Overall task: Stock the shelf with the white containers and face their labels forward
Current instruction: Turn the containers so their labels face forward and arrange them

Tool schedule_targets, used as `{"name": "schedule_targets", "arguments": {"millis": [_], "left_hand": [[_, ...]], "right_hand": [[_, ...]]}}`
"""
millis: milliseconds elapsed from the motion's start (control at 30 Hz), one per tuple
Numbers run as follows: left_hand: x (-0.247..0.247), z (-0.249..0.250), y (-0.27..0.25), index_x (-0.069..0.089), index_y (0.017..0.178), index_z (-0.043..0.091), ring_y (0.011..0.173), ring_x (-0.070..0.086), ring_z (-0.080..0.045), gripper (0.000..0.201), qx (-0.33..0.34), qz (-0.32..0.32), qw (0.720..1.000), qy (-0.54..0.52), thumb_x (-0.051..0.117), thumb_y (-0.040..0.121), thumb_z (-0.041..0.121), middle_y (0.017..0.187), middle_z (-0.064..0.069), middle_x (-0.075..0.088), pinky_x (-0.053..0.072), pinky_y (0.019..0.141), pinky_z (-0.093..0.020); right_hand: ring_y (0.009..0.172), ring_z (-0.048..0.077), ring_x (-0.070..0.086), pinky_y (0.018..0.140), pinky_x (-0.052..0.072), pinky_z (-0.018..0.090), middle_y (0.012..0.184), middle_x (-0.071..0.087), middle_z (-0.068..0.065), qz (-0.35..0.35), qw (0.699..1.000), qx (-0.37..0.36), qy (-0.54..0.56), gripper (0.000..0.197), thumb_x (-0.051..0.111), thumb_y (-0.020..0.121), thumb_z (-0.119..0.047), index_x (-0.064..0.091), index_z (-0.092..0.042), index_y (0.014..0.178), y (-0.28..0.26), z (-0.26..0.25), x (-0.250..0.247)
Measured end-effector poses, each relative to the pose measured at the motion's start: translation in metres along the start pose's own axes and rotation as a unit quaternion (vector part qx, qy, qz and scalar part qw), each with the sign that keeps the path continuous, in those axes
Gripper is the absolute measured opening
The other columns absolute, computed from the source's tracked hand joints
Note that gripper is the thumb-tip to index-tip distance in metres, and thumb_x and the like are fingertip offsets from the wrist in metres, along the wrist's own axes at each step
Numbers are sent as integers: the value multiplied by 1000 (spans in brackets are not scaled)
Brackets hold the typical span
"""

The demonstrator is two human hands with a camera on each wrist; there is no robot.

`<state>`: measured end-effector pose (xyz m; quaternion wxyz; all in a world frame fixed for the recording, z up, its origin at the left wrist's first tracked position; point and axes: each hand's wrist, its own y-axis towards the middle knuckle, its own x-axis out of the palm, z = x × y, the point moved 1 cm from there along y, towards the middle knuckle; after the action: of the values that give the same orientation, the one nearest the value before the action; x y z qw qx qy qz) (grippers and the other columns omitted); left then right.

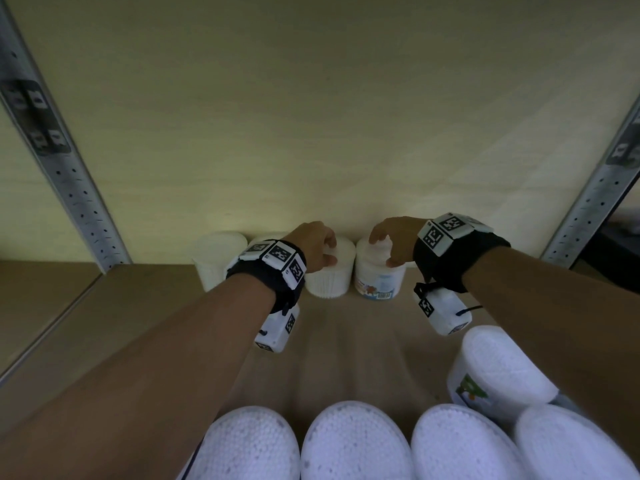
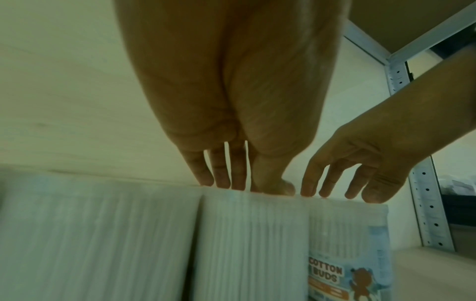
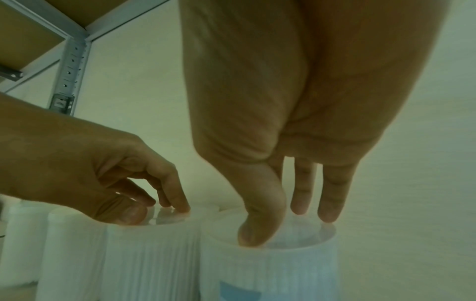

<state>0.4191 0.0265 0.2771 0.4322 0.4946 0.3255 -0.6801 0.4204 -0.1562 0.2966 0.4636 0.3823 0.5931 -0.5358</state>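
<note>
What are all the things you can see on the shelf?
White ribbed round containers at the back wall: four, white; the rightmost shows a blue label.
White round containers in front: five, white, near edge; one lies tilted, label showing.
Grey perforated metal shelf posts: two, grey, left and right.
Brown wooden shelf board: one, brown, underneath.
Left hand: grips the third back container's top.
Right hand: grips the labelled one's top.

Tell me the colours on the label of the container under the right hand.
Light blue label with orange-brown bear; clearest in left wrist view.
</note>
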Motion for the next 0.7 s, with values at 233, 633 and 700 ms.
{"name": "schedule_targets", "arguments": {"millis": [233,633,700], "left_hand": [[1,0,0,56,127,9,121,51,-27,41,-3,2,1000,-4,63,90,26,132,-11,50,40,97,-30],[2,-1,0,57,125,9,120,51,-25,40,0,7,1000,-18,64,89,25,131,-10,51,39,94,-27],[2,-1,0,57,125,9,120,51,-25,40,0,8,1000,-18,64,89,25,131,-10,51,39,95,-28]], "right_hand": [[126,29,48,103,43,36,141,45,11,29,999,30,16,48,62,89,-22,49,-11,135,4,0,0],[114,28,56,98,48,38,131,54,7,58,997,44,-30,49,60,87,-40,52,-15,128,8,4,11],[122,29,50,100,43,36,138,48,9,41,998,41,-13,51,64,87,-27,47,-14,134,10,3,9]]}}
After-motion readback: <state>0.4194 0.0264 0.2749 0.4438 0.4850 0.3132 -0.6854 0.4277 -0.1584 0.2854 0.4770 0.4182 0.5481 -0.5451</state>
